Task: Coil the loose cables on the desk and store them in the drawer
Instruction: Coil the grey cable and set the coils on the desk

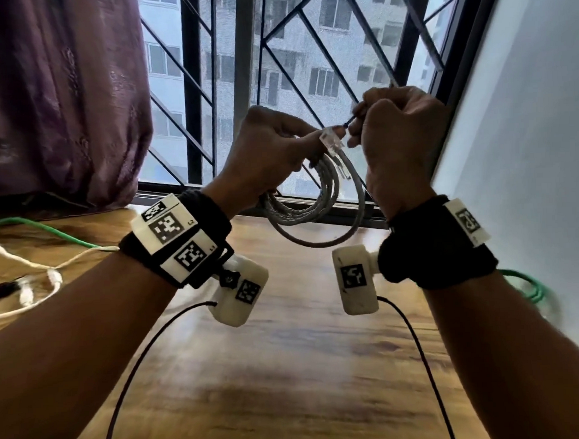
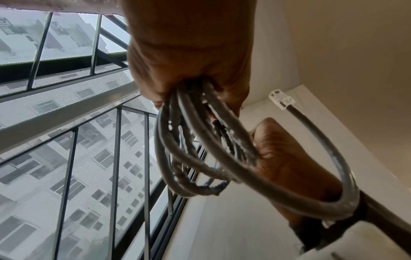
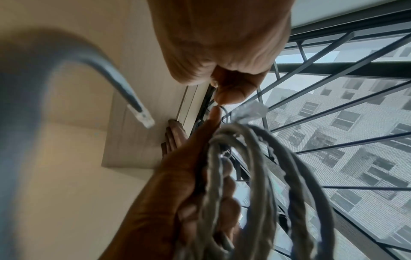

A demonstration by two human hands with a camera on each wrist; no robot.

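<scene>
Behind the wooden desk (image 1: 286, 367) is a big window with black bars (image 1: 191, 91), and tall buildings show outside. A purple curtain (image 1: 57, 96) hangs on the left and a white wall (image 1: 524, 129) stands on the right. Both hands are up in the air over the desk, in front of the window. The left hand (image 1: 266, 148) has a tight grip around a gray cable (image 1: 313, 198) that is wound into a bunch of loops. The loops hang down below the hand and do not touch the desk. A clear plug (image 1: 332, 139) on the cable sticks up by the left thumb. The right hand (image 1: 400, 130) is curled up, and its fingertips pinch a thin dark tie (image 1: 350, 121) just beside that plug. In the right wrist view the second clear plug (image 3: 144, 117) sits at the end of a loose gray bend. On the desk at the left lie a white cable (image 1: 37, 271) and a green cable (image 1: 52, 231). More green cable shows by the right arm.
</scene>
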